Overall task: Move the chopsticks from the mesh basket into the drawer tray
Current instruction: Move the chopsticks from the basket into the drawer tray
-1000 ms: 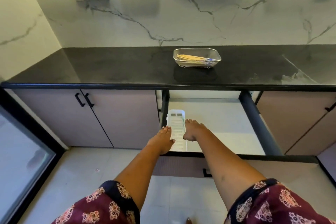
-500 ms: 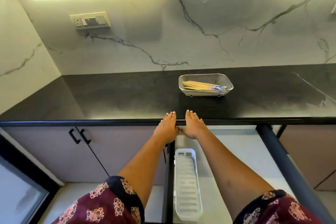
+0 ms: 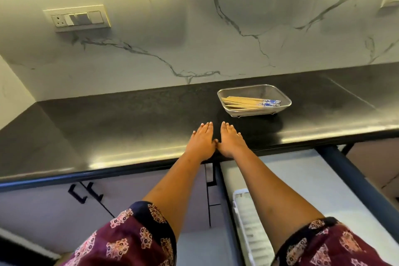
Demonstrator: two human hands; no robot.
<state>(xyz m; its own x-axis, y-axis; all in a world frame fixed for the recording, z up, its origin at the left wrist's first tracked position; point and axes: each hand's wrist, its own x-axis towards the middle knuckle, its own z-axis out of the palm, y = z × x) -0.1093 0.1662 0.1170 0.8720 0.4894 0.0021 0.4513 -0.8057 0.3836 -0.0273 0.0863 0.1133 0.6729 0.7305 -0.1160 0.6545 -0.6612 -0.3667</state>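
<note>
Pale bamboo-yellow chopsticks with blue-and-white patterned ends (image 3: 251, 102) lie in a silvery wire mesh basket (image 3: 222, 98) on a speckled black stone countertop (image 3: 129, 119). Behind, white marble wall with dark grey veins (image 3: 216, 34). Maroon short sleeves with pink-and-white floral print and navy hems (image 3: 138, 237); ribbed white plastic drawer tray (image 3: 248, 222) below.

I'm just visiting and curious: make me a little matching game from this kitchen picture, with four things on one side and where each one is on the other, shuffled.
Things:
1. chopsticks
2. mesh basket
3. white tray
4. switch plate

Places:
A. on the marble wall, upper left
B. in the open drawer below the counter
C. on the black countertop, beyond the right hand
D. lying inside the mesh basket

Pairs: 1-D, 2-C, 3-B, 4-A
</note>
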